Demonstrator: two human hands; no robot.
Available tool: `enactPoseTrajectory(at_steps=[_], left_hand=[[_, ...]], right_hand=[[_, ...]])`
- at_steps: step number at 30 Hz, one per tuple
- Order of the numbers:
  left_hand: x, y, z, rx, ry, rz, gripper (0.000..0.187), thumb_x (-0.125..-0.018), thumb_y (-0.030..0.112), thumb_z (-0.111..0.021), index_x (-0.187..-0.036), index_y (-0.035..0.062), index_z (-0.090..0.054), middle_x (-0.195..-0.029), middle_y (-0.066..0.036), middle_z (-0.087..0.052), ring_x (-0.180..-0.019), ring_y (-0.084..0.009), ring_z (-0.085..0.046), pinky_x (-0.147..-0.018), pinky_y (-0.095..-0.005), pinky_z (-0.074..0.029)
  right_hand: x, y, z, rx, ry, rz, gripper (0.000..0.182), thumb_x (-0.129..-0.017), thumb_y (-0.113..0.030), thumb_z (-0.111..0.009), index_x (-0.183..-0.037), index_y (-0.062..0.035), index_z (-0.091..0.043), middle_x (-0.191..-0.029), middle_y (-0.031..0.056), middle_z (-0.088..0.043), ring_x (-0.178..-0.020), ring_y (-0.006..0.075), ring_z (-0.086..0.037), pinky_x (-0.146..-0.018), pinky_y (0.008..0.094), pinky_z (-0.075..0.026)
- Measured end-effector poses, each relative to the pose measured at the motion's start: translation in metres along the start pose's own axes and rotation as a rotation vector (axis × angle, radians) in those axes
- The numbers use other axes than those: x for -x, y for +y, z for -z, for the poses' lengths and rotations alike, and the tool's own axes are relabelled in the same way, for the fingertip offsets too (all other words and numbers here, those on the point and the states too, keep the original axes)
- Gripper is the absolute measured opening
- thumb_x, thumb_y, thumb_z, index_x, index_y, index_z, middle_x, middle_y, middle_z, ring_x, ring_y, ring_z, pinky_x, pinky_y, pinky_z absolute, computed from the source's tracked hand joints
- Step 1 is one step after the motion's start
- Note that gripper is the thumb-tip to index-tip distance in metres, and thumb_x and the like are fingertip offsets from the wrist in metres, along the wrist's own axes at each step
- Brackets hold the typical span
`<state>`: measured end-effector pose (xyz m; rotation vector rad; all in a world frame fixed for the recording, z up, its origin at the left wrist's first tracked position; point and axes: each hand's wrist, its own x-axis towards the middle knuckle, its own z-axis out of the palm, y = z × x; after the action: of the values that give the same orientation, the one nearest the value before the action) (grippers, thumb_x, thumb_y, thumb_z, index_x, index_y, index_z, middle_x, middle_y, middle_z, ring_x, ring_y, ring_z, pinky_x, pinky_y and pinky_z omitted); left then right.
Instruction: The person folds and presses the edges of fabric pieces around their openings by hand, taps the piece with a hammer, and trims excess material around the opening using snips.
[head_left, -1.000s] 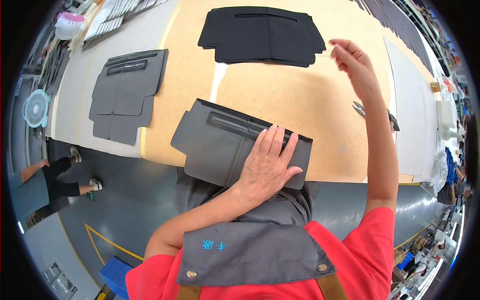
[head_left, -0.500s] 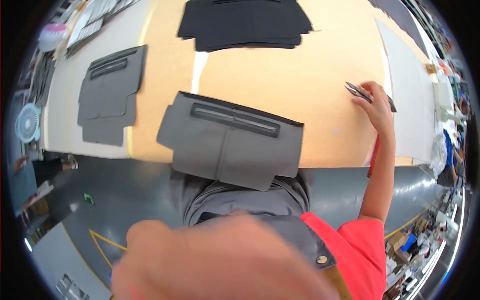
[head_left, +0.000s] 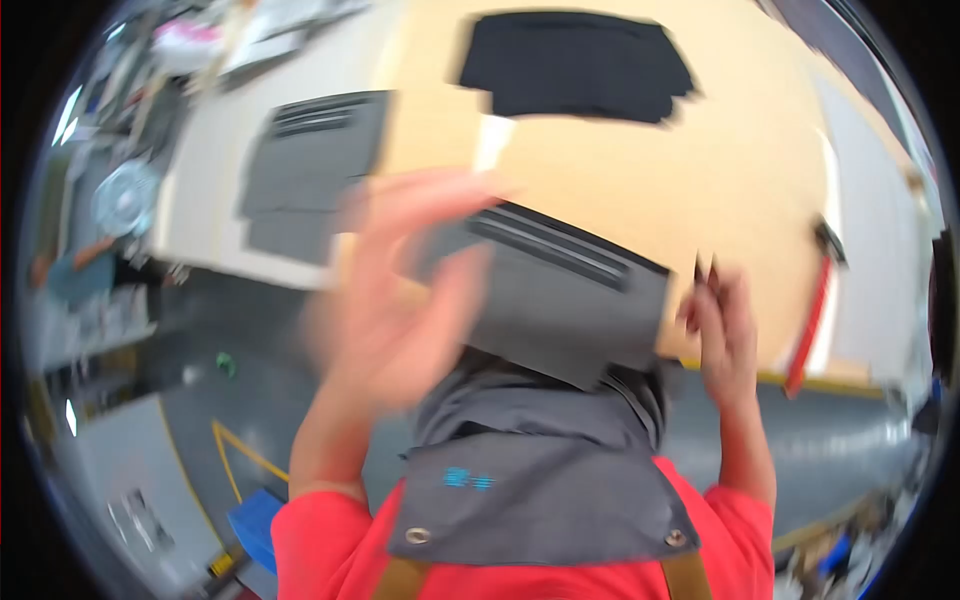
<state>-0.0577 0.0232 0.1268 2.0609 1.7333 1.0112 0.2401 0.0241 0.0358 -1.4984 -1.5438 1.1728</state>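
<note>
**A:** Head view, what do I have in front of me?

**B:** My left hand (head_left: 400, 290) is raised over the near edge of the tan worktable (head_left: 740, 170), fingers spread and blurred, holding nothing. Behind it lies the flat grey fabric panel with a slotted strip (head_left: 560, 290), overhanging that near edge, likely for reach.

**A:** And the other side?

**B:** My right hand (head_left: 722, 330) sits just beside the panel's right end, fingers pinched on small dark metal snips (head_left: 705, 270), tips upward. A black fabric stack (head_left: 578, 65) rests at the far edge, a second grey panel (head_left: 305, 170) towards the left corner.
</note>
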Motion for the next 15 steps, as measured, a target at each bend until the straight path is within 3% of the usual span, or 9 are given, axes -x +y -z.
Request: enactPoseTrajectory(at_steps=[1,2,4,5,6,9,12,15], left_hand=[[-0.012,-0.035,-0.027,0.191,-0.161,-0.082,0.034,-0.091,0.004,-0.069,-0.124,0.0027,-0.063,-0.118,-0.012,-0.063,-0.109,-0.0241,-0.061,-0.096,-0.0352,-0.049],[-0.013,-0.061,-0.054,0.370,-0.260,0.084,0.036,-0.088,0.008,-0.072,-0.123,0.0032,-0.063,-0.115,-0.013,-0.064,-0.107,-0.0272,-0.062,-0.094,-0.0364,-0.050],[-0.009,-0.120,-0.102,0.048,-0.236,-0.256,0.039,-0.085,0.025,-0.078,-0.116,0.0065,-0.065,-0.112,-0.015,-0.065,-0.107,-0.0359,-0.060,-0.096,-0.0473,-0.046],[-0.015,-0.125,-0.102,-0.008,-0.341,-0.188,0.036,-0.082,0.028,-0.080,-0.108,0.0070,-0.066,-0.107,-0.013,-0.065,-0.109,-0.0351,-0.059,-0.098,-0.0500,-0.044],[-0.016,-0.119,-0.101,-0.056,-0.323,-0.157,0.029,-0.081,0.025,-0.080,-0.098,0.0056,-0.066,-0.101,-0.012,-0.066,-0.106,-0.0341,-0.061,-0.093,-0.0477,-0.047],[-0.020,-0.114,-0.099,0.081,-0.537,0.063,0.025,-0.081,0.021,-0.080,-0.093,0.0043,-0.067,-0.095,-0.012,-0.067,-0.098,-0.0338,-0.064,-0.087,-0.0455,-0.050],[-0.025,-0.106,-0.102,0.037,-0.595,0.075,0.019,-0.082,0.017,-0.078,-0.090,0.0033,-0.066,-0.093,-0.015,-0.069,-0.094,-0.0341,-0.067,-0.083,-0.0418,-0.052],[-0.019,-0.098,-0.105,0.283,-0.499,0.234,0.019,-0.084,0.015,-0.077,-0.093,0.0023,-0.067,-0.092,-0.014,-0.071,-0.091,-0.0281,-0.069,-0.081,-0.0374,-0.053]], right_hand=[[0.006,-0.001,-0.015,-0.003,-0.128,-0.024,0.011,-0.107,-0.008,-0.047,-0.109,-0.0038,-0.056,-0.084,0.0053,-0.065,-0.073,0.0099,-0.058,-0.068,0.0271,-0.050],[0.009,0.003,-0.028,0.064,-0.187,0.027,0.012,-0.107,-0.008,-0.047,-0.112,-0.0033,-0.057,-0.084,0.0058,-0.065,-0.074,0.0112,-0.060,-0.068,0.0278,-0.051],[0.008,0.029,-0.039,0.149,-0.235,0.091,0.015,-0.106,-0.007,-0.047,-0.116,-0.0024,-0.058,-0.083,0.0067,-0.065,-0.074,0.0140,-0.062,-0.070,0.0290,-0.052],[-0.002,0.044,-0.044,0.172,-0.224,0.081,0.017,-0.106,-0.007,-0.048,-0.118,-0.0021,-0.058,-0.083,0.0072,-0.065,-0.075,0.0154,-0.063,-0.071,0.0296,-0.052],[-0.011,0.050,-0.043,0.223,-0.205,0.142,0.016,-0.106,-0.007,-0.048,-0.118,-0.0023,-0.058,-0.082,0.0076,-0.064,-0.074,0.0162,-0.062,-0.070,0.0300,-0.052],[-0.051,0.044,-0.023,0.335,-0.187,0.168,0.016,-0.108,-0.009,-0.047,-0.118,-0.0035,-0.059,-0.081,0.0083,-0.062,-0.073,0.0176,-0.061,-0.068,0.0305,-0.050],[-0.092,0.030,-0.014,0.203,-0.046,0.177,0.020,-0.110,-0.016,-0.045,-0.119,-0.0043,-0.059,-0.081,0.0029,-0.059,-0.071,0.0113,-0.056,-0.065,0.0270,-0.047],[-0.093,0.014,-0.023,0.015,0.036,0.223,0.024,-0.111,-0.019,-0.045,-0.123,-0.0038,-0.059,-0.082,-0.0006,-0.057,-0.070,0.0060,-0.051,-0.061,0.0220,-0.043]])
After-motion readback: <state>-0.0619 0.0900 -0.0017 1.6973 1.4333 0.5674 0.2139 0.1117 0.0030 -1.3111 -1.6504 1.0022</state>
